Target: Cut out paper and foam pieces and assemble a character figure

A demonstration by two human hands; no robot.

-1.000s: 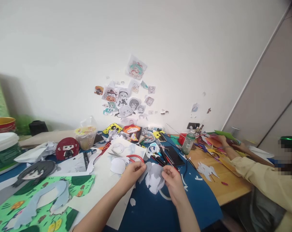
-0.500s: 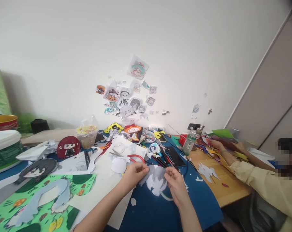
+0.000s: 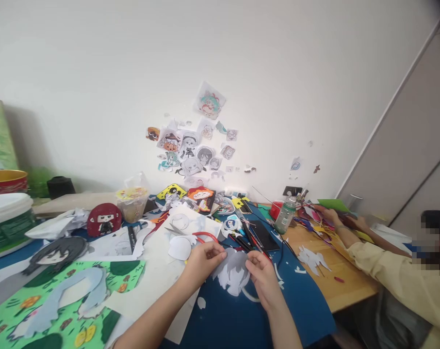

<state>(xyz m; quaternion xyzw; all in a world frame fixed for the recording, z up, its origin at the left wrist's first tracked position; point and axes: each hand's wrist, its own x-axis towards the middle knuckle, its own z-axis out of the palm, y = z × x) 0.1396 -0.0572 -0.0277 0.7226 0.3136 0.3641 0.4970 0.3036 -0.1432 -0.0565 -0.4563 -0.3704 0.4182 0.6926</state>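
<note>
Between my hands is a grey and white paper cutout (image 3: 233, 275), shaped like a head of hair with jagged lower edges. My left hand (image 3: 205, 261) pinches its upper left edge between thumb and fingertips. On the opposite edge, my right hand (image 3: 262, 274) grips it with bent fingers. Just beyond my left hand lie scissors (image 3: 205, 236) with red handles, blades pointing left. A rounded white paper piece (image 3: 179, 248) lies against them. Several dark pens (image 3: 249, 235) rest behind the cutout. A pale curved strip (image 3: 249, 294) shows beside my right wrist.
The blue table cover (image 3: 220, 325) holds paper scraps. On the left are a green painted sheet (image 3: 132, 278), a white-lidded tub (image 3: 8, 225) and a plastic cup (image 3: 131, 206). A glass bottle (image 3: 285, 215) stands right. Another person's sleeve (image 3: 390, 261) reaches over the wooden table (image 3: 350, 288).
The paper cutout has tilted slightly between my hands, both still holding it. At the right, the other person's hands have shifted a little among the coloured pieces.
</note>
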